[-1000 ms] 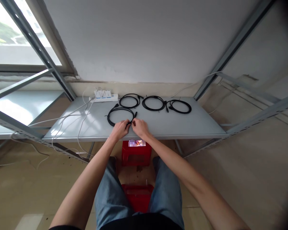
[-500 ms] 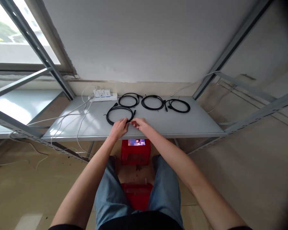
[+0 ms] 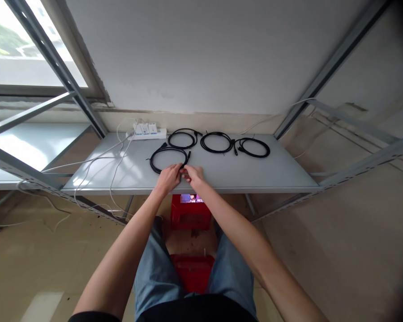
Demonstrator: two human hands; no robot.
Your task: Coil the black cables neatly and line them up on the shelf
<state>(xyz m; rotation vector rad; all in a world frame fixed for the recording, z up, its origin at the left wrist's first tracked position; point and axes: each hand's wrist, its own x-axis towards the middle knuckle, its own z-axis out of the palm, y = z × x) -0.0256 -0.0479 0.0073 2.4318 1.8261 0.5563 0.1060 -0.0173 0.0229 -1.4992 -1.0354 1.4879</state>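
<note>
My left hand (image 3: 169, 179) and my right hand (image 3: 193, 175) meet at the lower right of a coiled black cable (image 3: 161, 154) lying on a grey metal shelf (image 3: 242, 176). Their fingers pinch the cable close together, partly hiding that stretch. A black plug end (image 3: 188, 156) sticks up just above my right fingers. Farther back lie a black cable coil (image 3: 182, 139), another black cable coil (image 3: 216, 142) and a third black cable coil (image 3: 254, 147), all out of reach of my fingers.
A white power strip (image 3: 147, 132) sits at the shelf's back left, with white cords (image 3: 100, 156) trailing over the shelf and down its left edge. Below the shelf stands a red stool (image 3: 191, 217) carrying a phone (image 3: 191, 198). Steel uprights frame the shelf.
My right hand has drawn in closer to my left along the cable since the middle frame. The whole view has shifted slightly as my head moved.
</note>
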